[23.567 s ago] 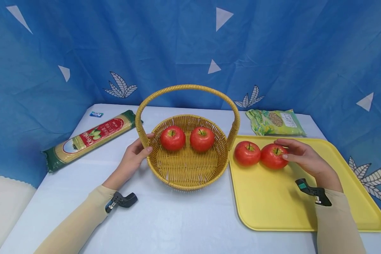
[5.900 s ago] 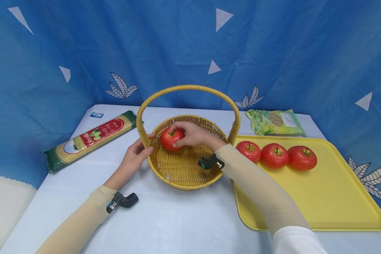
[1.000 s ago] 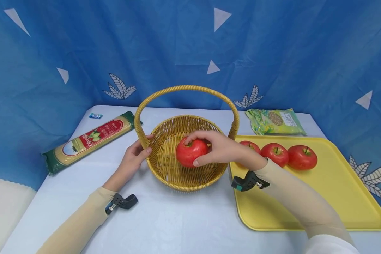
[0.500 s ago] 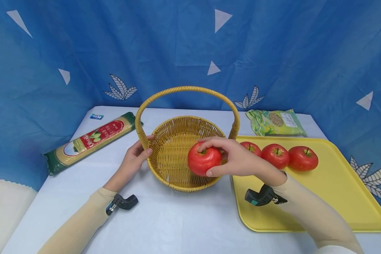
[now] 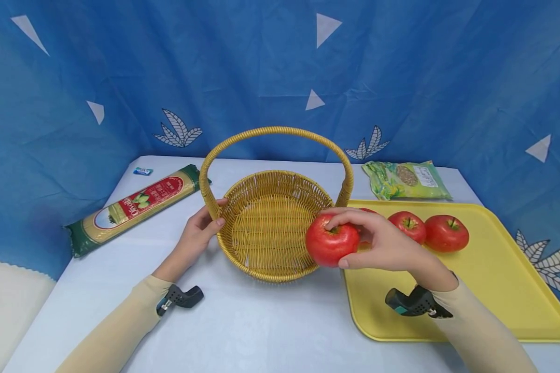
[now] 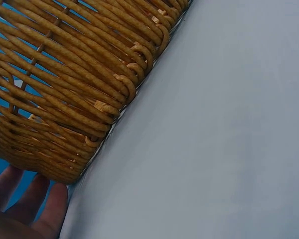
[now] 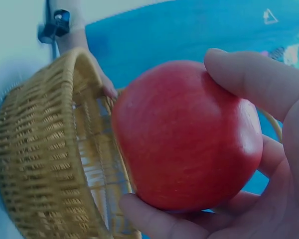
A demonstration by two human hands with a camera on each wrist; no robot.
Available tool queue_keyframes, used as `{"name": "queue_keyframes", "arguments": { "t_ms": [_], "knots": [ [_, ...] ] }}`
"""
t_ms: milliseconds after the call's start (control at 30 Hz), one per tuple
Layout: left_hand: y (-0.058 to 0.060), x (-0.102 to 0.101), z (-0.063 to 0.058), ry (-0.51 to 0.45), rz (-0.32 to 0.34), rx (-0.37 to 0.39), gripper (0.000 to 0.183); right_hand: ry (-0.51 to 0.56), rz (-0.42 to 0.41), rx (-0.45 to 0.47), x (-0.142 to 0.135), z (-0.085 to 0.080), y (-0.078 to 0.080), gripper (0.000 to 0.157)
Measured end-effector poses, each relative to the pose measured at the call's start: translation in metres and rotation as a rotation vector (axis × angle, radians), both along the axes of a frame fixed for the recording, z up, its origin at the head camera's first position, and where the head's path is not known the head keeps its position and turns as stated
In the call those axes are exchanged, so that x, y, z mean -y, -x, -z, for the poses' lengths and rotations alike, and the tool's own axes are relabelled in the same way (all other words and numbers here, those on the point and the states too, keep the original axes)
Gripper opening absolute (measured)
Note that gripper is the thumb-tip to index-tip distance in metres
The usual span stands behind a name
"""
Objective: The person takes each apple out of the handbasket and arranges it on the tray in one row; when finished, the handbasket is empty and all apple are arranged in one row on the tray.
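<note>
My right hand (image 5: pixel 382 243) holds a red apple (image 5: pixel 324 243) by thumb and fingers, above the right rim of a woven basket (image 5: pixel 271 276). In the right wrist view the apple (image 7: pixel 184 139) fills the middle, thumb on one side and fingers on the other, with the basket (image 7: pixel 35 149) close by. My left hand (image 5: pixel 198 230) grips the basket's left side at the foot of its arched handle. The left wrist view shows its fingers (image 6: pixel 55 206) at the wickerwork (image 6: pixel 70 89). Nothing lies inside the basket.
A yellow tray (image 5: pixel 429 311) at right bears red apples (image 5: pixel 447 233) in a row, one mostly hidden behind my right hand. A seed bag (image 5: pixel 406 180) lies behind it. At left are a spaghetti pack (image 5: pixel 137 207) and a small blue packet (image 5: pixel 142 171).
My right hand has lifted the apple out of the basket and carried it rightward to the rim. Earlier, two apples sat in the basket. My left hand has stayed put.
</note>
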State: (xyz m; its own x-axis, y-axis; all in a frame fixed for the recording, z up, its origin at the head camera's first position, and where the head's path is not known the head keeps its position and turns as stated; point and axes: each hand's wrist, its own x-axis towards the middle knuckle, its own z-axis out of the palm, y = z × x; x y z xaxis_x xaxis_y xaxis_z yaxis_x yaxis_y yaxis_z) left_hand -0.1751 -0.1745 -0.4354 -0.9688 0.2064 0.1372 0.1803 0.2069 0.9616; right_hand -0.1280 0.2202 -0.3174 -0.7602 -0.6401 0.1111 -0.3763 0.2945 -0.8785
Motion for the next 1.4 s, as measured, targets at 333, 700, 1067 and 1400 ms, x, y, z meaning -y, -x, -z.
{"name": "queue_keyframes", "arguments": {
  "t_ms": [333,700,1067,1400],
  "knots": [
    [0.0,-0.001,-0.001,0.003,-0.002,-0.006,0.048,0.046,0.061,-0.045,-0.043,-0.003,-0.008,0.056],
    [0.0,-0.001,0.0,0.001,-0.011,-0.001,0.048,0.21,0.14,-0.046,-0.101,-0.006,-0.007,0.062],
    [0.0,-0.001,-0.001,-0.011,0.003,-0.002,0.048,0.044,0.459,-0.084,-0.161,-0.001,0.005,0.061],
    [0.001,0.001,0.0,-0.001,-0.003,0.008,0.049,0.172,0.602,-0.068,-0.2,0.012,0.012,0.054]
  ]
}}
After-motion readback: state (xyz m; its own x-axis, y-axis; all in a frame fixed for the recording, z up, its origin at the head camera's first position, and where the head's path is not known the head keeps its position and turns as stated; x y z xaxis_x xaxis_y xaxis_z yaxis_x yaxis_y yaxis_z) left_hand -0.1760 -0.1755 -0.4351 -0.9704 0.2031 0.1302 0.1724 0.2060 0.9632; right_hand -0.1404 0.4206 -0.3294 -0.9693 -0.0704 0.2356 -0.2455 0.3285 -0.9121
